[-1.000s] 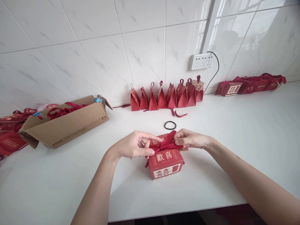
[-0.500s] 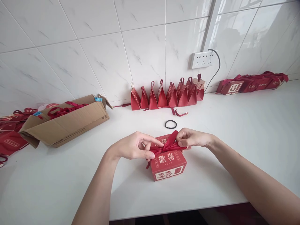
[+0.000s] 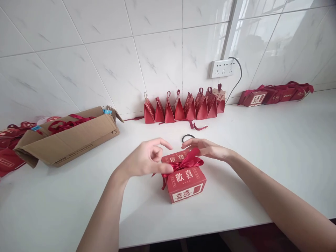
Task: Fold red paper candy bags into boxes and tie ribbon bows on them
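Note:
A red gift box (image 3: 187,185) with pale Chinese characters sits on the white table. Across its top runs a dark red ribbon (image 3: 187,162) tied in a bow. My left hand (image 3: 148,158) is at the box's left side, thumb and index finger apart, the thumb over the ribbon's left part; whether it touches is unclear. On the far right side, my right hand (image 3: 210,148) is by the bow's upper loop with fingers stretched out and nothing gripped. Part of the bow's left side is hidden behind my left thumb.
Several small red triangular boxes (image 3: 179,111) stand along the tiled wall. A cardboard box (image 3: 86,140) of red ribbons is at left, beside more red boxes (image 3: 10,159). Ribbon-tied boxes (image 3: 275,95) line the right. A black ring (image 3: 188,136) and ribbon scrap (image 3: 200,127) lie behind the gift box.
Both hands have released the ribbon and spread their fingers. The right hand has lifted slightly up and left, and the bow's right loop now shows. The view has shifted slightly.

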A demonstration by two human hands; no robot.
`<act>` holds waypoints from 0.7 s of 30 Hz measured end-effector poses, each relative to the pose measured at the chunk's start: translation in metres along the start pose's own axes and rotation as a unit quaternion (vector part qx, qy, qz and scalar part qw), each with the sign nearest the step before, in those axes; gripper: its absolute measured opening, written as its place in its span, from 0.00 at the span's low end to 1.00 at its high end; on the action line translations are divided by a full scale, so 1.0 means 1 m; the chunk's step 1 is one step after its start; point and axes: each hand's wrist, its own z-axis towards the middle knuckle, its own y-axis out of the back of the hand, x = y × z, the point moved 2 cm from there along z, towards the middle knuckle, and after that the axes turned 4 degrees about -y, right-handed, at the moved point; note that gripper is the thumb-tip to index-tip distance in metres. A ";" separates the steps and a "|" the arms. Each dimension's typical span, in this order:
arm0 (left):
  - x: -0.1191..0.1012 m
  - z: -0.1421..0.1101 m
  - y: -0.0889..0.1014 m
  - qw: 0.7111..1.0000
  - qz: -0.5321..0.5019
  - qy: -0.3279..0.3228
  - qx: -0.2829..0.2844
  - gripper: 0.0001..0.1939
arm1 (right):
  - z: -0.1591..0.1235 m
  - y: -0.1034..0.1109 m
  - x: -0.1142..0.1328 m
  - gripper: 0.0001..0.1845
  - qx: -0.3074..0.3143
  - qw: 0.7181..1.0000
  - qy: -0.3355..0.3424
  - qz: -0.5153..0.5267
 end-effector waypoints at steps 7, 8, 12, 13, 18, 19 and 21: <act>-0.002 -0.003 -0.007 0.980 0.189 0.060 0.023 0.43 | -0.006 -0.004 0.003 0.15 0.039 0.998 -0.001 -0.053; 0.001 -0.002 -0.005 0.978 0.200 0.061 0.004 0.43 | -0.008 -0.002 0.004 0.12 0.045 0.997 -0.007 -0.064; 0.010 0.003 0.005 0.956 0.246 0.025 -0.159 0.32 | -0.015 0.002 0.007 0.10 0.125 0.989 -0.052 -0.066; 0.010 0.003 0.007 0.950 0.245 0.008 -0.195 0.29 | -0.015 0.003 0.007 0.12 0.117 0.990 -0.052 -0.064; 0.008 0.001 0.007 0.985 0.144 -0.025 -0.089 0.34 | -0.008 -0.002 0.007 0.18 -0.024 0.995 0.023 -0.097; 0.007 0.000 0.005 0.991 0.128 -0.006 -0.025 0.42 | -0.006 -0.007 0.006 0.24 -0.025 0.994 0.032 -0.097; 0.006 -0.004 0.003 0.987 0.118 0.046 0.094 0.57 | -0.002 -0.018 0.004 0.30 0.006 0.995 0.042 -0.089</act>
